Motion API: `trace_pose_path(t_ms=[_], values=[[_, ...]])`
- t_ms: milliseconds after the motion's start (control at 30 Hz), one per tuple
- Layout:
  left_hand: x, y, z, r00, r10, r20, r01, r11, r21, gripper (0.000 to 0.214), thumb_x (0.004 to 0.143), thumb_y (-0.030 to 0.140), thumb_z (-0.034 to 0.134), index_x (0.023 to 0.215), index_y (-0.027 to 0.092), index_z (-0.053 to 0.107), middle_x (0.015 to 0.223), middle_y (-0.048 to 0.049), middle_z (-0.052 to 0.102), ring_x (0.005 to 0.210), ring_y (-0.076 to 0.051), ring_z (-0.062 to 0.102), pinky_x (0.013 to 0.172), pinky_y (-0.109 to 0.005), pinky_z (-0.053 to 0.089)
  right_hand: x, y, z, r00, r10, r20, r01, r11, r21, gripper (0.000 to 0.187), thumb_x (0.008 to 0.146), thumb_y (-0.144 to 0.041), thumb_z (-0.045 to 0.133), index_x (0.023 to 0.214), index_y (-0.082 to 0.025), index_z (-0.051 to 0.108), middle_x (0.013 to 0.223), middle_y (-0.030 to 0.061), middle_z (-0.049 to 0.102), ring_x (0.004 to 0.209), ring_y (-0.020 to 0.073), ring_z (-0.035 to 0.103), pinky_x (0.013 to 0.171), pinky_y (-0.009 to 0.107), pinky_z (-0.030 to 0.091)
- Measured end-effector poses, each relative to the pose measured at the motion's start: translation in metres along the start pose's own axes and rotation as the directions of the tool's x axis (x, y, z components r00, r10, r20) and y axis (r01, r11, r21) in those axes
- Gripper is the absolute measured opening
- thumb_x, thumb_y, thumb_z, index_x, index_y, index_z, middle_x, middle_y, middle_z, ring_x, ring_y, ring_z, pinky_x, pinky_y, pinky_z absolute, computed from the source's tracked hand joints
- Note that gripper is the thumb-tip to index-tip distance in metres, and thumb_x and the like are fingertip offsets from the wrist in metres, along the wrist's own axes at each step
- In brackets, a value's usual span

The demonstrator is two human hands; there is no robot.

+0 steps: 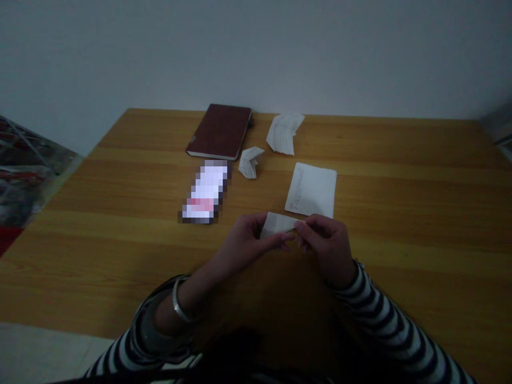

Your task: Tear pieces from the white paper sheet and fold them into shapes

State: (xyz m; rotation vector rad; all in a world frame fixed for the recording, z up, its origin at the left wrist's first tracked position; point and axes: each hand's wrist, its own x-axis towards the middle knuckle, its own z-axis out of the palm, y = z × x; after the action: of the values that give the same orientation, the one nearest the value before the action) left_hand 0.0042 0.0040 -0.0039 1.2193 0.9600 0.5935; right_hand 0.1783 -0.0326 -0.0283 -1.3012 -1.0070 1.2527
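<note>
Between my two hands is a small folded piece of paper [276,223], held just above the near middle of the table. My left hand [252,237] grips its left side, with the thumb lying along the near edge. At the right end, the thumb and fingers of my right hand [326,237] pinch a corner. Just beyond my right hand lies a flat stack of lined paper sheets [312,189]. Farther back are a small folded paper piece [250,162] and a larger fanned row of folded paper pieces [285,133].
A brown notebook [220,130] lies at the back of the wooden table [408,202], near the wall. In front of it is a phone [206,192] with a lit, blurred screen. Past the table's left edge, cluttered items [24,165] stand on the floor.
</note>
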Motion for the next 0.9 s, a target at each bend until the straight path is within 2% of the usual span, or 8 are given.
trace_pose_path(t_ms=[267, 467, 600, 767, 900], values=[[0.0011, 0.0015, -0.0001, 0.998, -0.058, 0.036, 0.061, 0.993, -0.098, 0.018, 0.08, 0.026, 0.072, 0.088, 0.01, 0.07, 0.08, -0.0052, 0.076, 0.066, -0.012, 0.071, 0.063, -0.021, 0.057, -0.0004, 0.001, 0.0015, 1.0, -0.009, -0.006, 0.009, 1.0, -0.006, 0.024, 0.08, -0.032, 0.07, 0.062, -0.017, 0.063, 0.047, -0.0044, 0.056, 0.041, 0.0056, 0.047, 0.04, 0.017, 0.038], [0.002, -0.0034, -0.0021, 0.994, -0.089, 0.058, 0.097, 0.985, -0.146, 0.017, 0.08, 0.026, 0.072, 0.085, 0.009, 0.07, 0.081, -0.0068, 0.076, 0.066, -0.012, 0.071, 0.063, -0.02, 0.057, -0.0031, -0.0012, 0.0019, 0.999, -0.039, 0.003, 0.039, 0.996, -0.074, 0.024, 0.081, -0.032, 0.068, 0.063, -0.018, 0.062, 0.047, -0.0039, 0.056, 0.041, 0.0073, 0.048, 0.041, 0.019, 0.039], [0.0031, -0.0033, -0.0033, 0.996, -0.074, 0.044, 0.079, 0.989, -0.126, 0.019, 0.079, 0.027, 0.074, 0.085, 0.009, 0.069, 0.08, -0.0079, 0.076, 0.065, -0.013, 0.071, 0.063, -0.021, 0.057, -0.0024, -0.0007, 0.0005, 0.996, -0.087, 0.026, 0.09, 0.987, -0.131, 0.024, 0.082, -0.032, 0.067, 0.064, -0.018, 0.061, 0.049, -0.0037, 0.056, 0.042, 0.008, 0.049, 0.042, 0.02, 0.04], [0.0041, -0.001, -0.0058, 0.994, -0.074, 0.077, 0.08, 0.993, -0.083, 0.029, 0.09, 0.037, 0.06, 0.091, 0.01, 0.071, 0.084, -0.0097, 0.077, 0.067, -0.013, 0.072, 0.067, -0.023, 0.058, 0.0005, -0.0008, -0.0034, 0.992, -0.118, 0.045, 0.124, 0.977, -0.173, 0.021, 0.082, -0.03, 0.068, 0.066, -0.018, 0.064, 0.05, -0.0033, 0.058, 0.044, 0.008, 0.05, 0.043, 0.02, 0.039], [0.0035, -0.0018, -0.0066, 0.995, -0.067, 0.071, 0.071, 0.996, -0.046, 0.025, 0.088, 0.034, 0.064, 0.091, 0.01, 0.072, 0.086, -0.0094, 0.077, 0.07, -0.013, 0.072, 0.066, -0.021, 0.057, 0.0014, -0.0003, -0.0054, 0.991, -0.114, 0.066, 0.124, 0.974, -0.19, 0.021, 0.082, -0.031, 0.068, 0.067, -0.018, 0.065, 0.051, -0.0031, 0.059, 0.044, 0.008, 0.05, 0.042, 0.02, 0.039]])
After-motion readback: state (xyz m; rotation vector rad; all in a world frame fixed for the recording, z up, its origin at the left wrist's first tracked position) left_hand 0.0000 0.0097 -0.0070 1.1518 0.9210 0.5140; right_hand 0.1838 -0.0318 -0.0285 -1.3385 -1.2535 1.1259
